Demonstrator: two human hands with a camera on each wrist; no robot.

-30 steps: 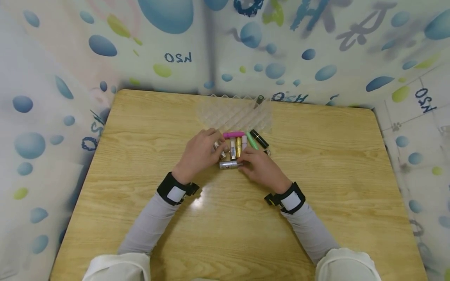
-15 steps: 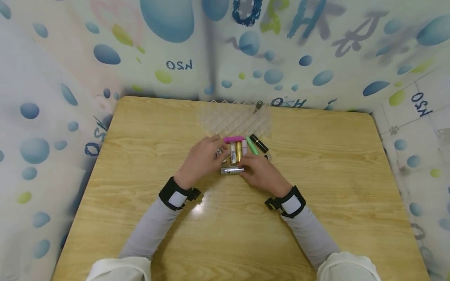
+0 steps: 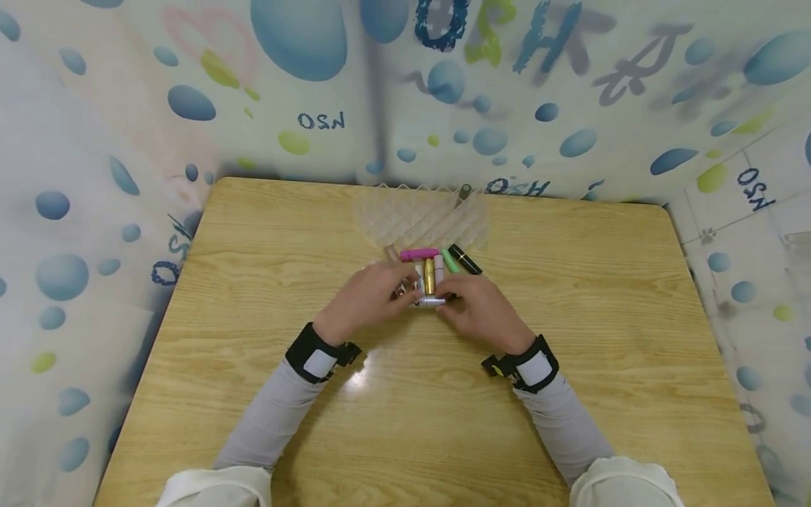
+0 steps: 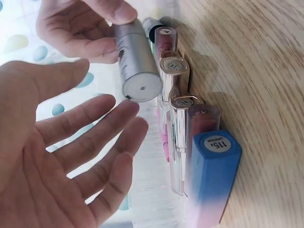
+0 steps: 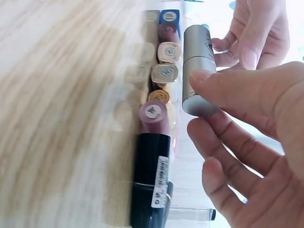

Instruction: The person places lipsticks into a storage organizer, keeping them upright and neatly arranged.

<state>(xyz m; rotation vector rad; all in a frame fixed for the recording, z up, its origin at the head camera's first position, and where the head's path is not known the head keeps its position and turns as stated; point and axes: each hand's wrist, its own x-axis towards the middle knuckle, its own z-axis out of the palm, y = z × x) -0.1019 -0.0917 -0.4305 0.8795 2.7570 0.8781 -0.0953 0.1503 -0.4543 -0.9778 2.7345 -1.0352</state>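
Observation:
My right hand [image 3: 478, 306] pinches a silver cosmetic tube [image 5: 198, 71] near one end, between thumb and fingers. In the right wrist view the tube is close over the row of lipsticks. My left hand [image 4: 80, 147] is at the tube's other end, fingers loosely spread and fingertips right by its base. Beneath lie a blue lipstick [image 4: 216, 152], a gold one [image 3: 429, 276], a lilac one [image 3: 439, 267] and several clear-cased ones. A magenta tube [image 3: 419, 254] lies crosswise behind them. The left hand hides part of the row in the head view.
Behind the row lies a clear ridged plastic organizer [image 3: 405, 215] with a dark tube [image 3: 464, 193] in it. A green tube [image 3: 450, 260] and a black tube [image 3: 465, 259] lie to the right. The wooden table [image 3: 405, 422] meets a patterned wall at its back.
My left hand has moved right and away from the left end of the row, toward the silver tube. The silver tube, at the row's front before, has shifted slightly right with my right hand.

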